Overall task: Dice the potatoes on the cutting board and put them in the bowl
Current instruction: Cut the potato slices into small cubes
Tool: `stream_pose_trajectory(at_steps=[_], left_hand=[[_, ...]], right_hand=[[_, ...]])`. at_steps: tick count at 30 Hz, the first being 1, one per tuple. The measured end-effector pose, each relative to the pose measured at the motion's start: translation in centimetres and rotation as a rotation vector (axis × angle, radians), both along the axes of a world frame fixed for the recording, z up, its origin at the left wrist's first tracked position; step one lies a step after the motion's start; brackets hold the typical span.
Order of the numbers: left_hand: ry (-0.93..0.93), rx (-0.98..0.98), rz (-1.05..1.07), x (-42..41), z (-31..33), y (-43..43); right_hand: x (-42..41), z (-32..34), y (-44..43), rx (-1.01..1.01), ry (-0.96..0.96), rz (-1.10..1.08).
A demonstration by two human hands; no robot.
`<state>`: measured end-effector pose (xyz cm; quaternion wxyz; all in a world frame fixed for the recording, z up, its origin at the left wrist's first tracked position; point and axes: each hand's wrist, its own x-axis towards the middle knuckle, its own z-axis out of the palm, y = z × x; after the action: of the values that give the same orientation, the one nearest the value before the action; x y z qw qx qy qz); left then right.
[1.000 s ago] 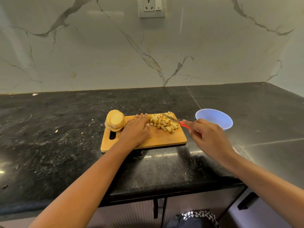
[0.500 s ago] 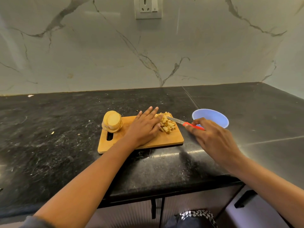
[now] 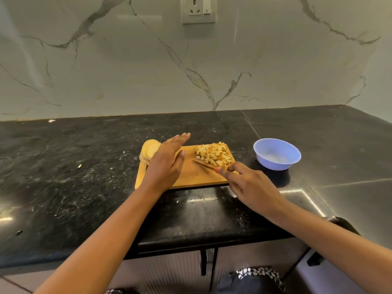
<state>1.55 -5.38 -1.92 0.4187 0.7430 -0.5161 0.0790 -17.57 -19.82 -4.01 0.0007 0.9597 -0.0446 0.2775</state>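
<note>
Lilac plastic forms the round bowl [image 3: 275,165], which is set on the black speckled stone counter [image 3: 84,166], just to the right of the cutting board [image 3: 197,177] and apart from it. Only a smooth, pale inner surface is seen in the bowl. The potato cubes [image 3: 214,154] are heaped at the far right corner of the flat, rectangular wooden board. Round potato slices [image 3: 148,152] are stacked at its far left corner, partly hidden by the left hand [image 3: 167,164]. That hand is held flat and tilted on its edge over the board, fingers straight and pressed together, nothing grasped; contact with the board cannot be judged. The knife [image 3: 203,164] is gripped by the right hand [image 3: 248,183] at its red handle, forefinger stretched along it, the blade laid low against the near side of the cubes.
</note>
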Motion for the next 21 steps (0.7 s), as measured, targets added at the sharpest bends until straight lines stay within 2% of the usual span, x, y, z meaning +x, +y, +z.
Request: stream_pose_trajectory(at_steps=[4,8,15,19,21], left_hand=[[-0.098,-0.007,-0.001,0.7,-0.4,1.6],[-0.123,-0.018,0.025,1.6,-0.8,2.5],[-0.176,0.013,0.030,1.5,-0.8,3.6],[-0.216,-0.077,0.213,2.6,-0.6,5.0],[-0.178,-0.035,0.343,3.9,-0.4,5.5]], right_hand=[[-0.6,0.0,-1.3,0.065,-0.052,-0.022],[-3.7,-0.1,-0.8,0.020,-0.028,0.041],[-5.5,-0.3,-2.7,0.158,-0.108,-0.083],[-4.4,0.0,-1.2,0.138,-0.140,0.015],[-3.2,-0.1,-0.5,0.140,-0.150,0.065]])
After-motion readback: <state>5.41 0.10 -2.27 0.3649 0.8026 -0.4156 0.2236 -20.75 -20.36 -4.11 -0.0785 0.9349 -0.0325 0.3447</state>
